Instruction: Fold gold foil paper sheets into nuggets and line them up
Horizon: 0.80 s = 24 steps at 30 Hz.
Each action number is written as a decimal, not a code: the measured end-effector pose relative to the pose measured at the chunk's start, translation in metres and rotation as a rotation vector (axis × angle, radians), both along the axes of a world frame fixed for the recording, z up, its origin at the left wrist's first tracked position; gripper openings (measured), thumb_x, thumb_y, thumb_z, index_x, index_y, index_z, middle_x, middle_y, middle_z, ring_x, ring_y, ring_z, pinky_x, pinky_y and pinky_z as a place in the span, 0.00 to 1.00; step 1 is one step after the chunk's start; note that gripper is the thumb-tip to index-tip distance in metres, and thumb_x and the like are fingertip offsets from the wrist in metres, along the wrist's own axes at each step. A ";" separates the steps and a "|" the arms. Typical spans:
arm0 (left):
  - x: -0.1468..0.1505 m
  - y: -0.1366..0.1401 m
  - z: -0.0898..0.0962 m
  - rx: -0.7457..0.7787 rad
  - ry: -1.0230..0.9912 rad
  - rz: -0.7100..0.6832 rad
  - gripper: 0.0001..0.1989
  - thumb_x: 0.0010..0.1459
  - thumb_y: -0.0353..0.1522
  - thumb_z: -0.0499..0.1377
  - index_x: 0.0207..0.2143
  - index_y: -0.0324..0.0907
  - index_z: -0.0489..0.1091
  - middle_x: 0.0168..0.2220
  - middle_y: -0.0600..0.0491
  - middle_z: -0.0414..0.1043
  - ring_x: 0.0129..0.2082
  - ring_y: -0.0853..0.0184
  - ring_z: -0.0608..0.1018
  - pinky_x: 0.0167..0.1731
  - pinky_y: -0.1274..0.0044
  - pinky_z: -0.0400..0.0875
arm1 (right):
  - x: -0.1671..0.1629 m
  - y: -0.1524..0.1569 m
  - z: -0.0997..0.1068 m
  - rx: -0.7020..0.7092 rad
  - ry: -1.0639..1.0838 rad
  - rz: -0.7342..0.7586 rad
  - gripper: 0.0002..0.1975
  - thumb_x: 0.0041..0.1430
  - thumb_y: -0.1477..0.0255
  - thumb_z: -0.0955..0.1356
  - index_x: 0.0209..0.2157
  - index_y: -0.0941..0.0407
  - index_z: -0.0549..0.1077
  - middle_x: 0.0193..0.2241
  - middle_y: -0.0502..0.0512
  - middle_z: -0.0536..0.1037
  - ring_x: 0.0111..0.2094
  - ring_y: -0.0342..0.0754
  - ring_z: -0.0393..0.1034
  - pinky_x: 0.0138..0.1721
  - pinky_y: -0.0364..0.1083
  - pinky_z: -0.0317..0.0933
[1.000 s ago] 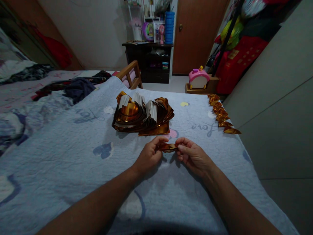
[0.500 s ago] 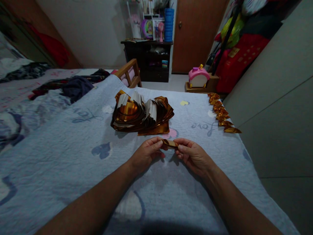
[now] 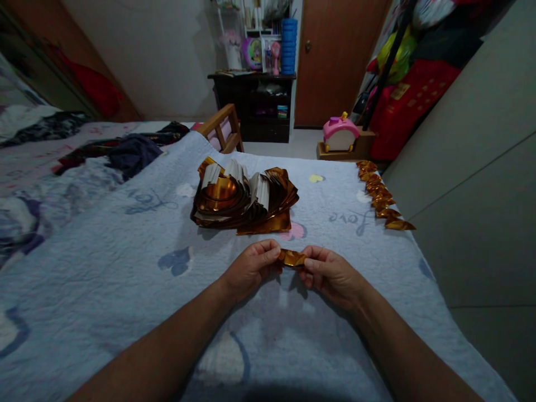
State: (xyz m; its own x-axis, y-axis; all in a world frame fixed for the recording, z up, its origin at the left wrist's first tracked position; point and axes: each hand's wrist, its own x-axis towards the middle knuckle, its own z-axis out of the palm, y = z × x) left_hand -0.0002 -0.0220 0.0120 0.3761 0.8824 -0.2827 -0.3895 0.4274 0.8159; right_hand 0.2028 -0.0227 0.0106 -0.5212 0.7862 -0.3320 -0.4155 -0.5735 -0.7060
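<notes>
Between my two hands is a small folded piece of gold foil paper, shiny side showing. My left hand pinches its left end between thumb and fingers. At the right end, my right hand grips it the same way. Just beyond them lies a curled stack of gold foil paper sheets, with pale undersides showing and one flat sheet sticking out below. A row of folded gold foil pieces runs along the right edge of the bed, overlapping one another.
A blue quilt with hearts and lettering covers the bed. Rumpled clothes lie at the left. Past the foot are a wooden chair, a dark shelf and a pink toy case. A pale cabinet borders the right side.
The foil piece in my hands has turned from its pale side with gold edges to its shiny gold side. Both hands sit slightly lower in view, still holding its ends.
</notes>
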 end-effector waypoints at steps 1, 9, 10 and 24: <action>0.000 0.000 0.000 0.000 -0.004 -0.009 0.19 0.48 0.41 0.73 0.27 0.38 0.69 0.27 0.54 0.72 0.27 0.72 0.72 0.29 0.81 0.68 | 0.000 0.000 -0.001 0.004 0.012 0.007 0.16 0.45 0.69 0.80 0.29 0.58 0.73 0.25 0.48 0.77 0.22 0.38 0.68 0.25 0.38 0.64; -0.001 -0.001 0.000 0.003 -0.038 -0.034 0.19 0.48 0.40 0.73 0.28 0.37 0.69 0.27 0.54 0.71 0.25 0.73 0.71 0.28 0.82 0.65 | 0.003 0.000 -0.001 0.029 0.042 0.025 0.16 0.46 0.68 0.80 0.31 0.57 0.73 0.26 0.48 0.77 0.22 0.38 0.69 0.25 0.37 0.63; -0.001 -0.001 0.000 0.005 -0.044 -0.041 0.19 0.48 0.40 0.73 0.28 0.37 0.69 0.26 0.54 0.71 0.25 0.73 0.70 0.27 0.82 0.65 | 0.003 0.000 -0.001 0.030 0.040 0.028 0.16 0.46 0.68 0.80 0.30 0.58 0.73 0.26 0.48 0.77 0.22 0.38 0.69 0.25 0.37 0.63; -0.001 -0.005 -0.002 -0.004 -0.101 -0.128 0.20 0.46 0.40 0.74 0.27 0.38 0.69 0.27 0.54 0.70 0.28 0.71 0.72 0.30 0.81 0.63 | 0.005 -0.002 0.001 0.082 0.067 0.100 0.15 0.47 0.67 0.80 0.31 0.58 0.74 0.26 0.49 0.77 0.22 0.38 0.68 0.25 0.38 0.61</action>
State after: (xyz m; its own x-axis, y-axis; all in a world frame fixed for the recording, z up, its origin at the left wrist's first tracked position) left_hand -0.0016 -0.0266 0.0104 0.5124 0.8240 -0.2417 -0.4111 0.4825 0.7734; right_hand 0.2076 -0.0249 0.0112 -0.6174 0.7520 -0.2311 -0.4064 -0.5564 -0.7248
